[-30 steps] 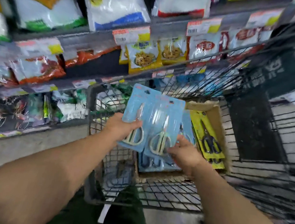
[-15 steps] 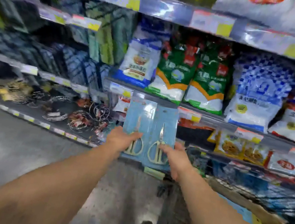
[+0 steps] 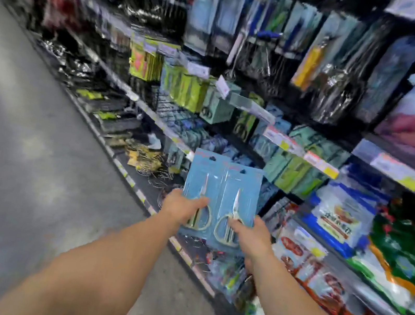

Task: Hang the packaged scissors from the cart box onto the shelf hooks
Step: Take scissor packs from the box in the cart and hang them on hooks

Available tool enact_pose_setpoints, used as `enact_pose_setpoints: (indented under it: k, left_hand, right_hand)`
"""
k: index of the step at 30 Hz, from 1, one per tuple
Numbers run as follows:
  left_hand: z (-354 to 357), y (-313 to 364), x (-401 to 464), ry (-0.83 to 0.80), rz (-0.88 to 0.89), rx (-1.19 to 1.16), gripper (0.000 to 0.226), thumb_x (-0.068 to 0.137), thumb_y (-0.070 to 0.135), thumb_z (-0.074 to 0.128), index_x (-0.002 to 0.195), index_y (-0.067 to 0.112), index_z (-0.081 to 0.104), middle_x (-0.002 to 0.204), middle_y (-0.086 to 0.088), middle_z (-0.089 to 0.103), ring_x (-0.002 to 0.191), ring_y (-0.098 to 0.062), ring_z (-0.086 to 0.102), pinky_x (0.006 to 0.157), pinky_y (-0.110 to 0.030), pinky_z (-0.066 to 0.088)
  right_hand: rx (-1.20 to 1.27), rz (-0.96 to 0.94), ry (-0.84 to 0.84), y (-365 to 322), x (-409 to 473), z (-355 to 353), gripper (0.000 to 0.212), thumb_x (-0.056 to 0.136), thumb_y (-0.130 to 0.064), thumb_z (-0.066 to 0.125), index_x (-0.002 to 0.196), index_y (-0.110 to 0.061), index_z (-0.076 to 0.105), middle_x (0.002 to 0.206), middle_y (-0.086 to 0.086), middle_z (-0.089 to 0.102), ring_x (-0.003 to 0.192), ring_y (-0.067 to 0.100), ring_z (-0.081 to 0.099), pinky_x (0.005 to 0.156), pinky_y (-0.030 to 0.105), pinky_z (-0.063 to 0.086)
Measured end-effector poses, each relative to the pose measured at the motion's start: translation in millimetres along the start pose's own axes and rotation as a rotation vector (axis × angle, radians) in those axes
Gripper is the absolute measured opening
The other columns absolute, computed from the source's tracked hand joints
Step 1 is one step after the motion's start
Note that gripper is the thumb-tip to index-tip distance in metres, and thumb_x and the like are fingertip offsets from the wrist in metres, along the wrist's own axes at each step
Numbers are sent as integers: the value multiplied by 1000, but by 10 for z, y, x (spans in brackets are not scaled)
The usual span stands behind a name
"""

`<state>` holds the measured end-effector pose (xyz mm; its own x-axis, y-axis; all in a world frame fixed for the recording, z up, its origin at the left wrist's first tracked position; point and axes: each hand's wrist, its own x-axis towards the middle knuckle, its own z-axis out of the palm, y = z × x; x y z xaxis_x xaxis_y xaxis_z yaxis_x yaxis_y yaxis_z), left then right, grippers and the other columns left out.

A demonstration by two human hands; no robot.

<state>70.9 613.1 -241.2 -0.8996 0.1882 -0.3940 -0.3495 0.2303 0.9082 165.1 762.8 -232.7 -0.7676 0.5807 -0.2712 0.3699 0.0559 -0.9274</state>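
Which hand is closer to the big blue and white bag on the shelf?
Right. The right hand is just left of the blue and white bag; the left hand sits farther left.

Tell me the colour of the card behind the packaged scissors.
Light blue backing cards, seen in the head view.

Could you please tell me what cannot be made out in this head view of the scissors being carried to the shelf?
- Shelf hooks: lost in motion blur among the hanging packs.
- Print on the two blue scissors packs: too blurred to read.
- Scissor handles: partly covered by the left hand and right hand.
- Cart and its box: outside the frame.
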Motion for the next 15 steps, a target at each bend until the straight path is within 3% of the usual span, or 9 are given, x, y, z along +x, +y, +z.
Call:
enact_pose_setpoints:
  k: [4,8,12,15]
  left_hand:
    - [-182,141,197,24,5,-10,43,77,37,82,104,13,58,110,-8,68,99,-27,66,93,-42,54]
    - [-191,343,471,1,16,50,42,80,39,80,104,13,57,105,-5,66,94,-25,64,87,-39,52]
    - [-101,633,808,-32,67,106,38,83,36,78,103,11,58,94,-1,65,78,-14,59,77,-33,47]
    - [-10,884,1130,-66,84,130,41,82,34,79,109,9,61,106,-6,71,83,-18,65,80,-34,52]
  right_hand:
    - [38,10,-28,-115,212,239,49,85,-19,73,128,-13,53,123,5,64,109,25,61,96,41,47]
    - [69,23,-36,-207,499,316,49,88,-23,71,132,-14,51,128,3,61,110,23,57,94,41,43]
    - [81,27,-10,-317,917,308,65,86,-33,70,142,-15,41,141,4,51,125,28,50,104,47,40]
    - [90,23,0,-421,1277,292,58,89,-31,68,139,-14,43,139,4,52,121,27,51,98,43,41]
